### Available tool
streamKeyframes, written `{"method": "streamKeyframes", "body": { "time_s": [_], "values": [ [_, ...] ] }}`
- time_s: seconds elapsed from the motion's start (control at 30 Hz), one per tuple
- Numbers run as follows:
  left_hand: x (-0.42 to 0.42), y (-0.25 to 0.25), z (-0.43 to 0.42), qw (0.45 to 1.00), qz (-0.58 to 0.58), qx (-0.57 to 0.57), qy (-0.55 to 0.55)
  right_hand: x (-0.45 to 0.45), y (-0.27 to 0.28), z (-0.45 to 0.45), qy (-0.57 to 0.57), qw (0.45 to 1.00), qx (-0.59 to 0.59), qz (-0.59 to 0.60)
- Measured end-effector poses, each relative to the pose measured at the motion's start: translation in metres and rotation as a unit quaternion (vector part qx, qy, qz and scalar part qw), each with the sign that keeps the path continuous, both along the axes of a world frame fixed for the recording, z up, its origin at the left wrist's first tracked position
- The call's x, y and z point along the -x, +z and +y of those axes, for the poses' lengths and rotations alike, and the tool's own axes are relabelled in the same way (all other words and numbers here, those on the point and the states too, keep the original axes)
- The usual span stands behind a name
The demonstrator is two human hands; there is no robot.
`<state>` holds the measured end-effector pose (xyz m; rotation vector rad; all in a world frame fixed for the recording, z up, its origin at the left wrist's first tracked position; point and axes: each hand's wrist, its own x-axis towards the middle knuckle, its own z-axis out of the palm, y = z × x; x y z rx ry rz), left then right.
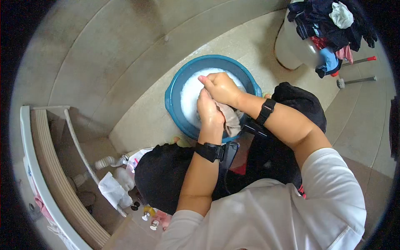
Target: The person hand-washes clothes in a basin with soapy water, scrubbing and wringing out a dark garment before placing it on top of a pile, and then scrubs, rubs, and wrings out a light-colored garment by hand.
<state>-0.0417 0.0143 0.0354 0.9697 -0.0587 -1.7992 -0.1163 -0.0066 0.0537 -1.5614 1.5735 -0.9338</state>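
Cloth of crumpled beige-brown fabric (229, 118) hangs, in the head view, from the person's two bare hands over a round blue plastic basin (175, 89). From the grip it trails back toward the wearer and slightly to the right, its long axis running from the hands toward the basin's near rim. The loose part lies just beside the heel of the left hand (209, 109), the nearer of the two; the right hand (222, 86) sits farther out, reaching in from the right and overlapping the left fingers. The right fingers are curled into a fist with the thumb out along the top; the left ones look closed round the fabric too, though their tips are partly hidden. White foam (189, 93) covers much of the basin's inside below them.

Counted: one cloth in the grip, one basin, two hands, and two black straps, one on the left wrist (209, 152) and one on the right wrist (266, 111). At the upper right stands one tall white plastic bucket (287, 46) topped by a heap of dark, red, pink and light-blue clothes (306, 16); they overlap, so I cannot tell how many. One bunched white garment (341, 16) lies on them. Beside the bucket are two long handles (359, 79), one red-tipped.
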Motion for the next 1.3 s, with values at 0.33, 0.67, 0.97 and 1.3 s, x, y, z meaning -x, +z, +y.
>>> {"method": "streamKeyframes", "body": {
  "time_s": [0.33, 0.67, 0.97, 1.3],
  "values": [
    [0.006, 0.002, 0.012, 0.992, 0.059, 0.001, -0.111, 0.018, -0.004, -0.010, -0.035, 0.998, -0.010, 0.056],
    [-0.072, 0.009, -0.037, 0.989, 0.086, 0.120, -0.015, 0.041, 0.015, 0.015, 0.150, 0.981, -0.122, 0.009],
    [-0.061, 0.006, -0.035, 0.981, -0.055, 0.188, -0.001, 0.027, 0.006, 0.029, 0.127, 0.945, -0.228, 0.198],
    [-0.071, 0.010, -0.034, 0.877, -0.374, 0.302, -0.010, 0.068, 0.009, 0.001, -0.013, 0.998, -0.036, -0.046]
  ]
}}
